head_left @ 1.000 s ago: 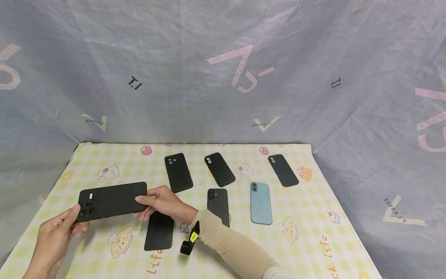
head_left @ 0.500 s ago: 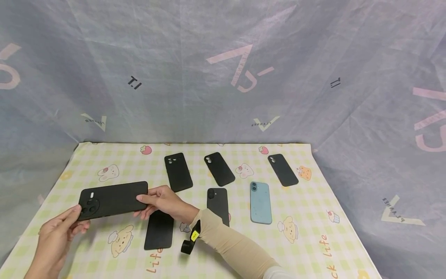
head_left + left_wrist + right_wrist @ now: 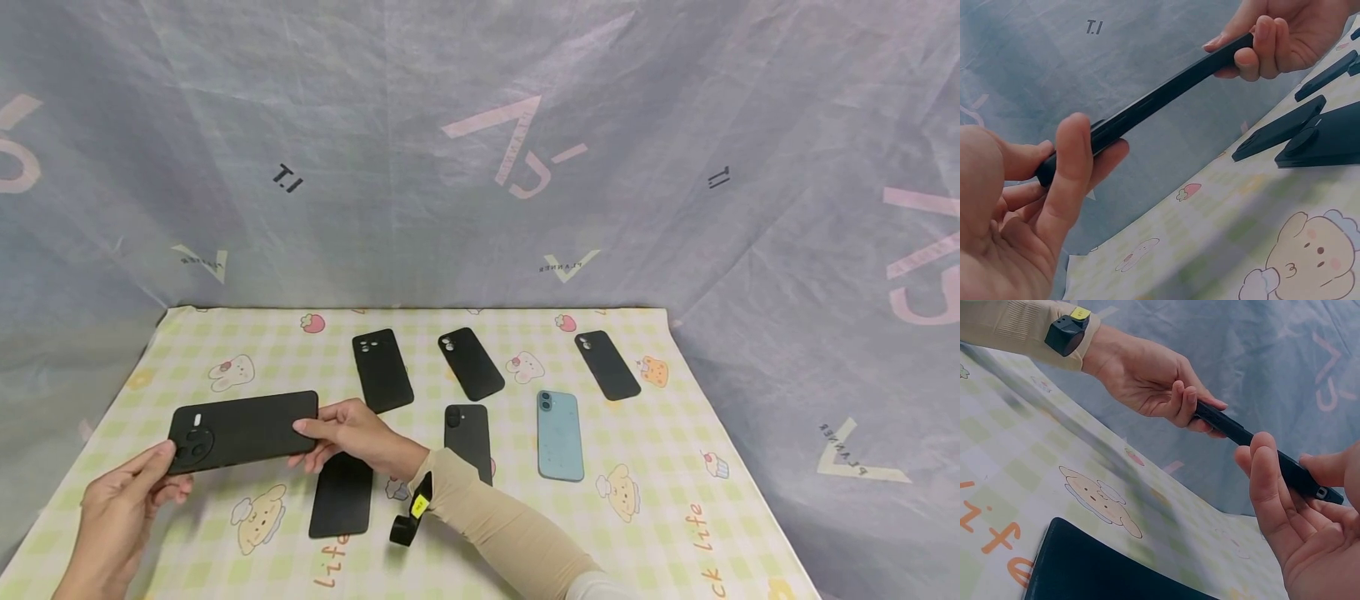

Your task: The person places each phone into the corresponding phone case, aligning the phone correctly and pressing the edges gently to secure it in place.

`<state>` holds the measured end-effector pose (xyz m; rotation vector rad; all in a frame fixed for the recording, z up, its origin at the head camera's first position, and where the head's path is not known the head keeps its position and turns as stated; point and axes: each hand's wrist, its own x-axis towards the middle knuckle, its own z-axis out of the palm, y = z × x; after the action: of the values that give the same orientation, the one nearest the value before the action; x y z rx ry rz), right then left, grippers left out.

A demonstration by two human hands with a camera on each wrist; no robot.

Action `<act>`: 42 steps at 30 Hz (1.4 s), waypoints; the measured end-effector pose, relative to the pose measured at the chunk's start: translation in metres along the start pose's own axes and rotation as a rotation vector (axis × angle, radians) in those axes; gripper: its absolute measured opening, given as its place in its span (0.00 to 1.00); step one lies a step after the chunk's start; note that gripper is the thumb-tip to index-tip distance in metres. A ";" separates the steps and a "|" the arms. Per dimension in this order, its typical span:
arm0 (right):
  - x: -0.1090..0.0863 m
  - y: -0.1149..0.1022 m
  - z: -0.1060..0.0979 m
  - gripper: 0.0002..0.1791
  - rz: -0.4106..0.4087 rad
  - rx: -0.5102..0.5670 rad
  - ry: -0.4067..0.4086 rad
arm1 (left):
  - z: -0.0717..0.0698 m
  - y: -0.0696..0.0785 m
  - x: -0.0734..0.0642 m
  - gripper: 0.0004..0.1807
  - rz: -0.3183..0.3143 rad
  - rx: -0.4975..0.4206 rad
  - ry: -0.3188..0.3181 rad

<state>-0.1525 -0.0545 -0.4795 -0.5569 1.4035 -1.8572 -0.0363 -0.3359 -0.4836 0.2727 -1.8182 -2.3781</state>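
A black phone case (image 3: 247, 429) with a round camera ring and a small white slot is held above the table between both hands. My left hand (image 3: 123, 504) pinches its camera end, thumb on top and fingers below. At the other end, my right hand (image 3: 360, 433) pinches the edge in the same way. The left wrist view shows the case (image 3: 1160, 100) edge-on, tilted and off the cloth. Whether a phone sits inside it I cannot tell. Under the right hand lies a black phone-shaped slab (image 3: 341, 504), its upper part hidden.
Three black phone cases (image 3: 382, 371) lie along the back. A light blue phone (image 3: 561, 442) rests right of centre. A dark phone (image 3: 467, 437) is partly covered by the right forearm. A checked cloth (image 3: 660, 533) covers the table; grey curtains (image 3: 480, 167) surround its back and sides.
Over the last second the case tipped very slightly, while both hands stayed nearly in place with the same hold. The phones and cases on the table have not moved.
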 end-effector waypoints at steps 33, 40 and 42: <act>-0.002 0.000 -0.002 0.18 0.040 0.015 -0.027 | 0.005 -0.002 0.001 0.12 0.021 -0.001 0.034; -0.002 -0.001 -0.001 0.14 0.066 0.030 -0.026 | 0.008 -0.005 0.001 0.14 0.027 -0.039 0.037; -0.002 0.000 -0.001 0.13 0.075 0.039 -0.022 | 0.010 -0.006 0.001 0.15 0.022 -0.046 0.045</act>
<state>-0.1520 -0.0517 -0.4796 -0.4966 1.3524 -1.8096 -0.0392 -0.3254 -0.4872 0.2973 -1.7357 -2.3751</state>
